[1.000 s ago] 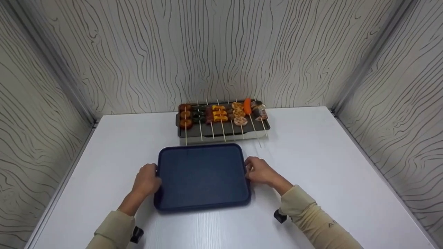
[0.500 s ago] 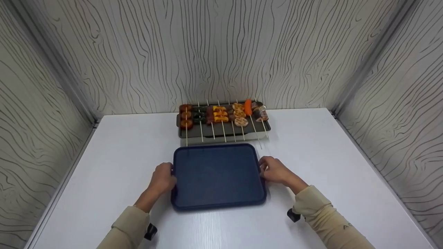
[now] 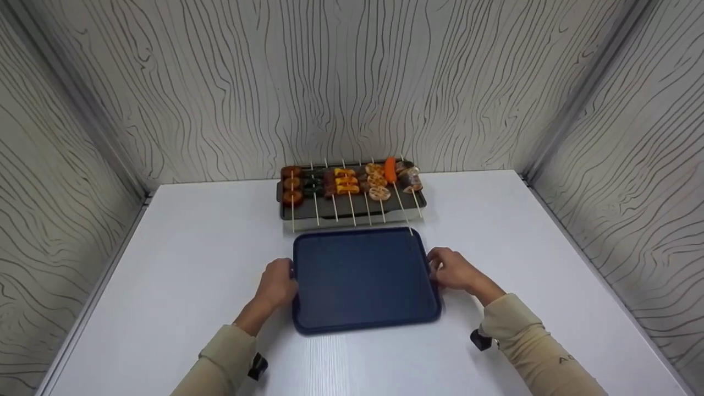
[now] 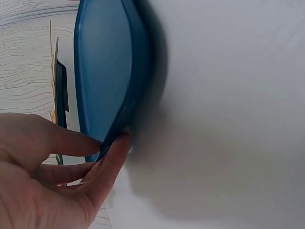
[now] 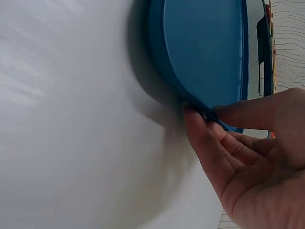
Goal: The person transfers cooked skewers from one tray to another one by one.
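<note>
A dark blue rectangular tray (image 3: 363, 280) with a raised rim lies between the two hands, in front of the grill. My left hand (image 3: 279, 283) pinches its left edge; in the left wrist view the thumb is on the rim's inner side and the fingers (image 4: 112, 164) are beneath. At the opposite edge, my right hand (image 3: 454, 269) pinches the rim the same way, as the right wrist view shows with the thumb (image 5: 248, 113) on top. Nothing lies on the tray, though one skewer's stick tip overlaps its far edge in the head view.
Behind the tray stands a dark grill plate (image 3: 324, 209) on a pale base, bearing several food skewers, among them an orange sausage skewer (image 3: 390, 170) and yellow pieces (image 3: 346, 180). Their sticks jut toward the tray. Wood-patterned walls (image 3: 352, 82) enclose the white table (image 3: 209, 236).
Both hands have moved the tray to the right along the front of the grill, keeping their grip on its sides. The skewers and grill have stayed in place.
</note>
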A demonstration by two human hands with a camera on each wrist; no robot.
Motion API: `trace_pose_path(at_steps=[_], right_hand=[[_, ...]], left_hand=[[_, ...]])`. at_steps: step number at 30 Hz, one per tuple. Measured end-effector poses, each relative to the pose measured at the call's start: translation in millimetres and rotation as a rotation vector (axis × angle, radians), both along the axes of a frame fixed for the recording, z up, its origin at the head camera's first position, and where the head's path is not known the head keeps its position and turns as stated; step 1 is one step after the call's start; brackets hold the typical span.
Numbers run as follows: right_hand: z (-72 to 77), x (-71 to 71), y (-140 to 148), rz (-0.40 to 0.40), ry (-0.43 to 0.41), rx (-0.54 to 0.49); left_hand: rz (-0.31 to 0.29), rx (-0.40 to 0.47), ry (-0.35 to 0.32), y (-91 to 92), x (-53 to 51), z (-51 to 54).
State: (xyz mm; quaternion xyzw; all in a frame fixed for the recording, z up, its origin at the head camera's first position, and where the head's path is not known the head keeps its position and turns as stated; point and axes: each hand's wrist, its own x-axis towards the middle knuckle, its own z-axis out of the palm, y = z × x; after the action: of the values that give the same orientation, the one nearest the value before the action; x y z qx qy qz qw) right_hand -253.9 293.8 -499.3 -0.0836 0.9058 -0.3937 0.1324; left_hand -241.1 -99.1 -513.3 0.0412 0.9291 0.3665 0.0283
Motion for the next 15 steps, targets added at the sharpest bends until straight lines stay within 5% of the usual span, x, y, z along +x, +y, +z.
trace_pose_path(at_steps=[15], right_hand=[[-3.3, -6.9, 13, -0.007, 0.052, 0.044]], left_hand=[[-0.042, 0.051, 0.043, 10.0, 0.7, -9.2]])
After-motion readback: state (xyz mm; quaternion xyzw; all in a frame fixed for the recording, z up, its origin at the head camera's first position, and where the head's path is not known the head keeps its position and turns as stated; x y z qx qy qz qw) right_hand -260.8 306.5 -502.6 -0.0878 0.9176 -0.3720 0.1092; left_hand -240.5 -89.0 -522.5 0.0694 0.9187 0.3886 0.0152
